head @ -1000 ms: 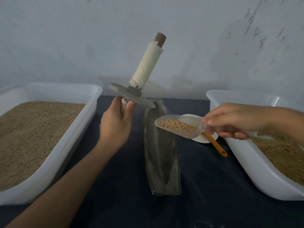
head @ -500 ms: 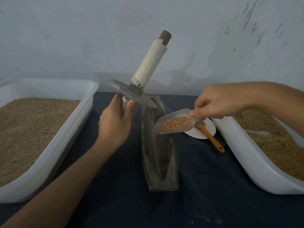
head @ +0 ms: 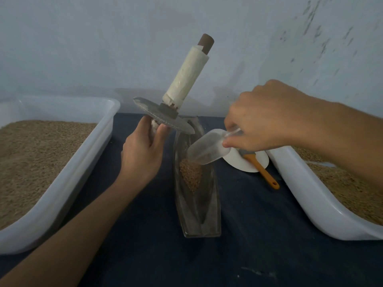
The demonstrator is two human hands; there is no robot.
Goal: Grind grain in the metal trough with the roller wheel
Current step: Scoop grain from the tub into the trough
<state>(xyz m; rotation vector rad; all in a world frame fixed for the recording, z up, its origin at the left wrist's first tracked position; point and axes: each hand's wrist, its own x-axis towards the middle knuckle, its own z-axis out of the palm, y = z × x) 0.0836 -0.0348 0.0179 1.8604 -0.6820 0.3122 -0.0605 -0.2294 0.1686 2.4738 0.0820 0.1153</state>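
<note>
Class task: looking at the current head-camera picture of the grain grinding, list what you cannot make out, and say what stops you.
Head view:
- Roller wheel lower handle: wrapped by the left hand.
- Scoop handle: covered by the right hand.
- Orange-handled tool head: behind scoop and hand.
- Both grain tubs: cut off by frame edges.

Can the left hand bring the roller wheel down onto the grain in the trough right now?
Probably not yet: the right hand holds the scoop tipped over the trough, right above the grain. The left hand holds the roller wheel lifted beside it.
</note>
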